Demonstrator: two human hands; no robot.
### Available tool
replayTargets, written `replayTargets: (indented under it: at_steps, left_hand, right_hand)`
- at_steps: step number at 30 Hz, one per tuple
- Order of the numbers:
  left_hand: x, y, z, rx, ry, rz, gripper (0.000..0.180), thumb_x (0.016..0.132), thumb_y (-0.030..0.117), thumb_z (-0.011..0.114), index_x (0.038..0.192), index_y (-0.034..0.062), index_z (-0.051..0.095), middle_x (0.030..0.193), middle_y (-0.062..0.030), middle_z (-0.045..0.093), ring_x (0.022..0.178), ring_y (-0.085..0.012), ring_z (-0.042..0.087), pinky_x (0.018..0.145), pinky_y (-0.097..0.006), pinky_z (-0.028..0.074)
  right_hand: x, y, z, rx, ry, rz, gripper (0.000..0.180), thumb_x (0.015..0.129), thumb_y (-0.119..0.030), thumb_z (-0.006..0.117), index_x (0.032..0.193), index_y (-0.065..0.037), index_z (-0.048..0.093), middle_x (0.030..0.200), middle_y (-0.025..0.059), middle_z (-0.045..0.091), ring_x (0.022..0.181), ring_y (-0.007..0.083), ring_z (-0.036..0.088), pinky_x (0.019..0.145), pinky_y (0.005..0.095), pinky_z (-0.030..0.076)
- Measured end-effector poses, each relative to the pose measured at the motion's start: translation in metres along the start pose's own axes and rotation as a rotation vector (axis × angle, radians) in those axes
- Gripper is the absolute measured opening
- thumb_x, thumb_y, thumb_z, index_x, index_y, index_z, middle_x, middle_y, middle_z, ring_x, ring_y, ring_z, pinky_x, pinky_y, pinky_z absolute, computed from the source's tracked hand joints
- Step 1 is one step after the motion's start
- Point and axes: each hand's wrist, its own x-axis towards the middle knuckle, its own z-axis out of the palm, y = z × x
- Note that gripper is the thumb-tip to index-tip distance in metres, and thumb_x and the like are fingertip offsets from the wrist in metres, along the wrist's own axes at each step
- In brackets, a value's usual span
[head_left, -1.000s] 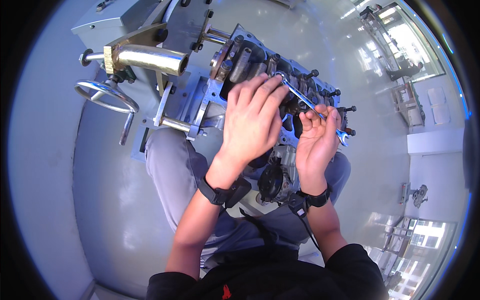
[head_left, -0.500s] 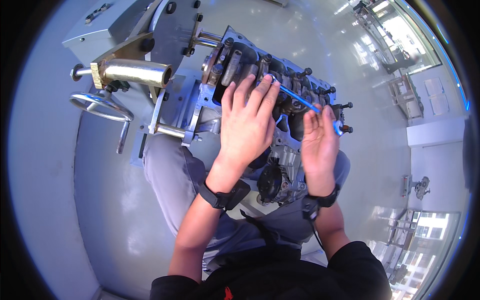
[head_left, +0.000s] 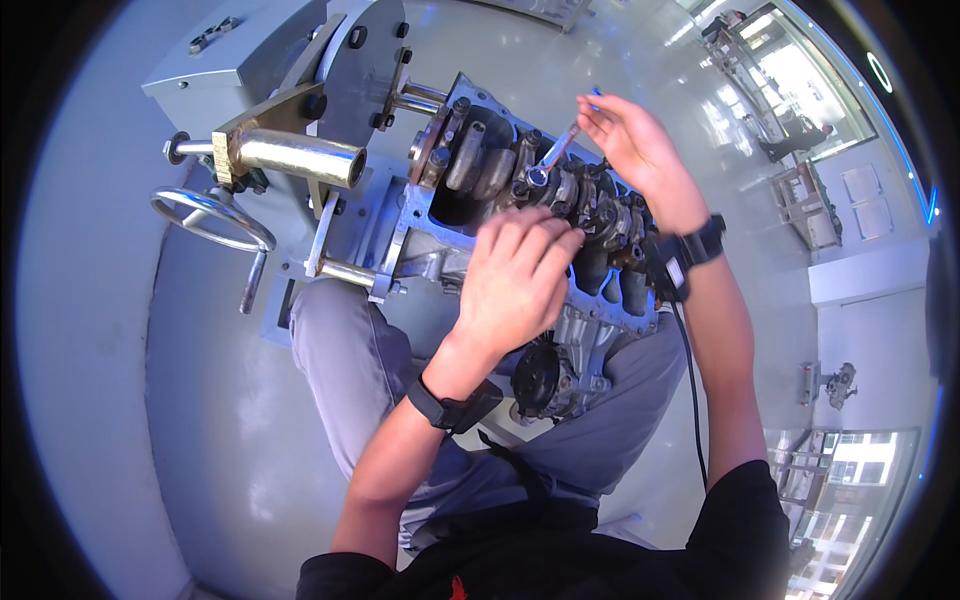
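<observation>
An engine block [head_left: 455,238] lies with its crankshaft [head_left: 493,175] exposed. A shiny wrench [head_left: 559,150] has its ring end over a bolt among the bearing caps, and its shaft slants up and away to the right. My right hand [head_left: 636,148] is closed on the far end of that wrench, with fingers and thumb around it. Low over the near side of the block is my left hand [head_left: 520,275], apart from the wrench. Its fingers are loosely bent and somewhat spread, the tips partly hidden over the crankcase opening; nothing shows in them.
The block is fixed to a metal stand [head_left: 335,240] on the left, with a thick steel tube [head_left: 300,157] and a crank handwheel [head_left: 212,215] jutting out. A grey box [head_left: 235,50] stands behind. Under the block, a dark round part [head_left: 540,382] sits between my knees.
The wrench's handle has swung from pointing near-right to pointing far-right, and my right hand has moved up and away with it. My left hand has drawn back from the wrench head toward me.
</observation>
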Motion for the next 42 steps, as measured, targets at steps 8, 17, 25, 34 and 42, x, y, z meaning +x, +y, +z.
replayTargets:
  at_steps: [8, 17, 25, 34, 42]
  left_hand:
    - [-0.007, 0.011, 0.006, -0.187, -0.035, 0.152, 0.026, 0.062, 0.005, 0.061, 0.088, 0.0069, 0.062, 0.087, -0.0030, 0.058, 0.091, -0.0218, 0.054, 0.076, -0.034, 0.042]
    - [-0.017, 0.012, 0.007, -0.218, -0.114, 0.087, 0.017, 0.062, 0.008, 0.064, 0.079, 0.0082, 0.064, 0.075, -0.0031, 0.061, 0.075, -0.0225, 0.058, 0.072, -0.036, 0.046]
    - [-0.048, 0.028, 0.034, -0.342, -0.280, 0.082, 0.014, 0.069, 0.009, 0.061, 0.082, 0.0074, 0.065, 0.077, -0.0090, 0.063, 0.073, -0.0245, 0.061, 0.064, -0.039, 0.046]
    - [-0.047, 0.039, 0.035, -0.280, -0.533, 0.330, 0.009, 0.066, 0.017, 0.058, 0.069, 0.0103, 0.062, 0.069, -0.0014, 0.060, 0.078, -0.0171, 0.057, 0.065, -0.030, 0.044]
    - [-0.034, 0.026, 0.025, -0.263, -0.512, 0.202, 0.011, 0.064, 0.016, 0.060, 0.070, 0.0083, 0.054, 0.066, -0.0022, 0.054, 0.070, -0.0190, 0.055, 0.065, -0.032, 0.046]
  right_hand:
    - [0.028, 0.014, 0.092, -0.835, -0.124, -0.242, 0.031, 0.076, -0.007, 0.064, 0.102, 0.005, 0.054, 0.077, 0.0111, 0.061, 0.067, 0.0173, 0.060, 0.055, 0.0292, 0.047]
    - [-0.041, 0.048, 0.148, -1.552, -0.538, -0.884, 0.014, 0.073, -0.005, 0.053, 0.085, 0.000, 0.058, 0.075, 0.0164, 0.063, 0.069, 0.0348, 0.061, 0.061, 0.0438, 0.049]
    - [-0.115, 0.044, 0.117, -1.441, -0.586, -1.043, 0.034, 0.067, -0.029, 0.074, 0.066, -0.007, 0.047, 0.062, 0.0029, 0.048, 0.050, 0.0207, 0.052, 0.042, 0.0306, 0.040]
    - [-0.146, 0.051, 0.019, -0.991, -0.454, -1.016, 0.023, 0.075, -0.021, 0.070, 0.084, -0.001, 0.060, 0.089, 0.0103, 0.060, 0.071, 0.0206, 0.062, 0.061, 0.0288, 0.051]
    - [-0.154, 0.057, 0.004, 0.109, 0.159, -0.403, 0.029, 0.084, 0.000, 0.052, 0.112, 0.000, 0.046, 0.100, 0.0121, 0.057, 0.083, 0.0206, 0.060, 0.075, 0.0328, 0.050]
